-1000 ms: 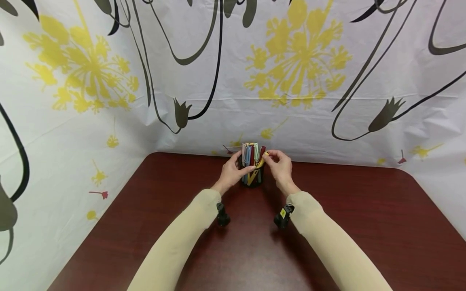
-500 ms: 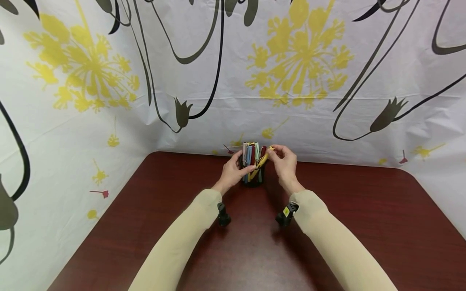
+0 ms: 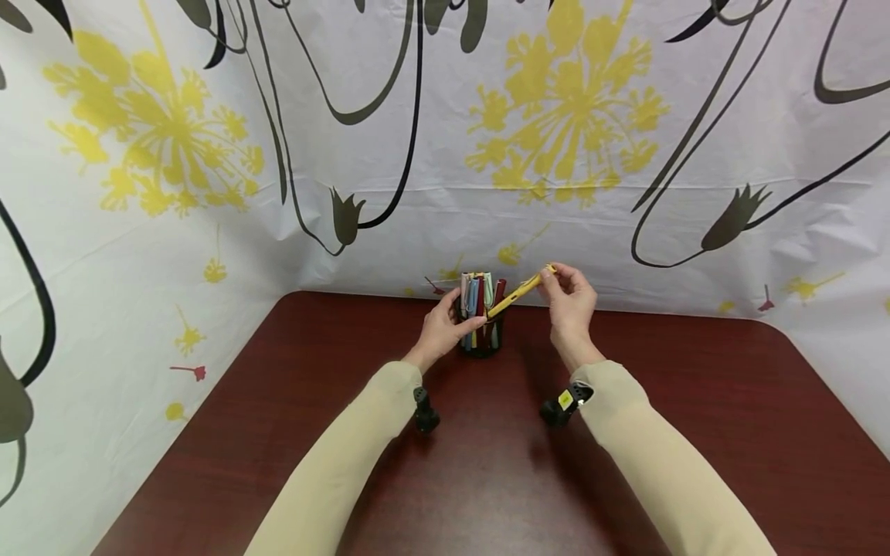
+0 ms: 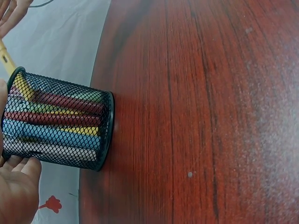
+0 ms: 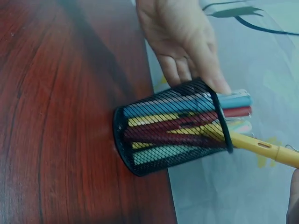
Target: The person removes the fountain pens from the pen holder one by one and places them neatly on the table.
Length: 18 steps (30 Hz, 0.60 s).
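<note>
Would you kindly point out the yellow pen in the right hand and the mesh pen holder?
Yellow pen (image 5: 256,146): right wrist view, on its barrel.
Mesh pen holder (image 4: 65,86): left wrist view, on its side wall.

The black mesh cup (image 4: 56,86) I hold stands upright near the back edge of the surface (image 3: 445,479), closer to the left corner than the right. In it, pens (image 3: 473,295) of pale pink, blue, dark red, pale green and yellow stand together, several rising past the rim. The yellow pen (image 3: 518,294) I pinch by its upper end slants rightward, its lower end inside the cup.
</note>
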Motion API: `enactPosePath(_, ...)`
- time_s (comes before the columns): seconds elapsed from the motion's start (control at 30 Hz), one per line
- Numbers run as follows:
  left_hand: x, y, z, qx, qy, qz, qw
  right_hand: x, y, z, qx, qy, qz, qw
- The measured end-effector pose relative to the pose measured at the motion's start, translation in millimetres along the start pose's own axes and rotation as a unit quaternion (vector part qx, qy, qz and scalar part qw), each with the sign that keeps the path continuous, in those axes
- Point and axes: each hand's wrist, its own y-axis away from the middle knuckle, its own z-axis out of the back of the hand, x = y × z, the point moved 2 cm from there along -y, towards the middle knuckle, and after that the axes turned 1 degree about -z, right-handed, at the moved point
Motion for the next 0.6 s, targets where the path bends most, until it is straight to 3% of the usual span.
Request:
enactPosePath(0.13, 0.5, -0.4, -0.2, -0.002, 0.007, -0.003, 1.0000, 4.5, -5.0, 11.7, -0.045, -0.051, -0.023, 0.997)
enactPosePath(0.27, 0.8, -0.2, -0.2, -0.001, 0.012, 0.001, 0.9999, 4.8, -11.6, 26.2, -0.094, -0.110, -0.056, 0.988)
enactPosePath(0.6, -0.7, 1.8, -0.2, -0.003, 0.014, -0.005, 0.9999, -8.7, -18.2, 55.5, -0.176, -0.121, -0.137, 0.967)
